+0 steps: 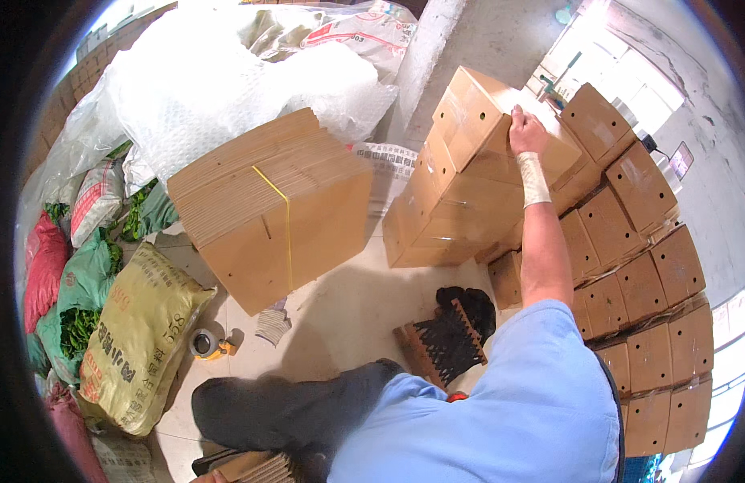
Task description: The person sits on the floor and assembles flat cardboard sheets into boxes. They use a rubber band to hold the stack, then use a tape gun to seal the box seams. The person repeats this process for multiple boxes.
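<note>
My right arm reaches up and away. My right hand [527, 131], with a pale wrap round the wrist, has its fingers bent over the upper edge of a closed cardboard box [473, 113]. This box is the top one of a stack [437, 213]. At the bottom edge of the picture, only a bit of my left hand [210, 478] shows, its fingers at the edge of some folded cardboard [256, 467]; the rest of that hand is cut off.
A tall bundle of flattened cartons [284, 217] with a yellow strap stands in the middle. Boxes [622, 290] are piled at right. A yellow sack [143, 338], a tape dispenser [205, 344], a striped glove [273, 324] and a dark crate [449, 346] are on the floor.
</note>
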A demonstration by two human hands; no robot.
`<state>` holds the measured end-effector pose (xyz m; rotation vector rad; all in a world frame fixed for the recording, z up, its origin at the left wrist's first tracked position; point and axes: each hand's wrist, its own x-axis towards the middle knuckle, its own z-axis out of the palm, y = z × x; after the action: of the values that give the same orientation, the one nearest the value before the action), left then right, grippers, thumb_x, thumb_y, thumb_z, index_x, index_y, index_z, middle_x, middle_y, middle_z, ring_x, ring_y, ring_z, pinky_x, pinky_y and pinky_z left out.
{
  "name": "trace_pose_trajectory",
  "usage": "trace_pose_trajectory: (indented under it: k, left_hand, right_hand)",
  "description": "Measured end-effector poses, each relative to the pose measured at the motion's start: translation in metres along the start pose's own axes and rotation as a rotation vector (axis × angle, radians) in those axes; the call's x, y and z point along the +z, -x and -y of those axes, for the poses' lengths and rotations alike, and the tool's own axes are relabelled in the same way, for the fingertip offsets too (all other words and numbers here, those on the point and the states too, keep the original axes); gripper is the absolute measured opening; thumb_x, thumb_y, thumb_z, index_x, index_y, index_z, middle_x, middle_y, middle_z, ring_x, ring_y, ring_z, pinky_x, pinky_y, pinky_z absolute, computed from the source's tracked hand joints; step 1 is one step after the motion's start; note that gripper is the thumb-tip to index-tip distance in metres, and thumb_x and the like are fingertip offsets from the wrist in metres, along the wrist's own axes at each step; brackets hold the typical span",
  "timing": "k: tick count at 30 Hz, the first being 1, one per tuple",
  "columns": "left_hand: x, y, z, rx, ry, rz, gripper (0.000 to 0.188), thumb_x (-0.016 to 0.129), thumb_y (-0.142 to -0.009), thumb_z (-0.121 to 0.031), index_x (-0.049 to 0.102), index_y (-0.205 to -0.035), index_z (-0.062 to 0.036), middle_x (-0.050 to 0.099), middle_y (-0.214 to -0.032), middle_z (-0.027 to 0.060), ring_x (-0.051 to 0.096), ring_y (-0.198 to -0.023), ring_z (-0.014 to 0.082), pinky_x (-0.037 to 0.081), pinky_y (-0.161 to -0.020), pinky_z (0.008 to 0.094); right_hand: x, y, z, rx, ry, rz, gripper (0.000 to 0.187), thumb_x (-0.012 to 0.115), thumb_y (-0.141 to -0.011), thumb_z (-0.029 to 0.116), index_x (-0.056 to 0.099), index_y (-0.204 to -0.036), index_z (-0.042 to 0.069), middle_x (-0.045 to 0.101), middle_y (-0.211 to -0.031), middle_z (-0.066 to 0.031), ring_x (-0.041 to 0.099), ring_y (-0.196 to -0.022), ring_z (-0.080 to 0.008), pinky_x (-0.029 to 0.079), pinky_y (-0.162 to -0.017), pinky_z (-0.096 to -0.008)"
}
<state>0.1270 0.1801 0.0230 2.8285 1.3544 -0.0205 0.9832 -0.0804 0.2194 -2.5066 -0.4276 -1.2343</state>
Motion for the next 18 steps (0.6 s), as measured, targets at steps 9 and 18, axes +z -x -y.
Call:
trace_pose_trajectory:
  k: [9, 18]
  left_hand:
    - [0.022, 0.006, 0.033, 0.033, -0.065, 0.051, 0.036, 0.057, -0.103, -0.042, 0.074, -0.097, -0.0110, 0.075, -0.088, 0.0142, 0.070, -0.077, 0.0382, 0.056, -0.067, 0.0510]
    - [0.025, 0.003, 0.039, -0.081, 0.114, -0.073, 0.041, 0.051, -0.100, -0.040, 0.075, -0.095, -0.0073, 0.074, -0.094, 0.0202, 0.070, -0.088, 0.0408, 0.054, -0.078, 0.0544]
  right_hand:
    - [-0.005, -0.005, -0.017, -0.101, -0.028, 0.131, 0.057, 0.046, -0.102, 0.057, 0.072, -0.123, 0.010, 0.071, -0.125, -0.0148, 0.063, -0.121, -0.0357, 0.047, -0.106, -0.0453]
    - [-0.122, -0.085, -0.142, -0.141, -0.065, -0.394, 0.039, 0.064, -0.093, 0.034, 0.073, -0.113, 0.003, 0.074, -0.115, -0.0188, 0.069, -0.109, -0.0334, 0.053, -0.099, -0.0449]
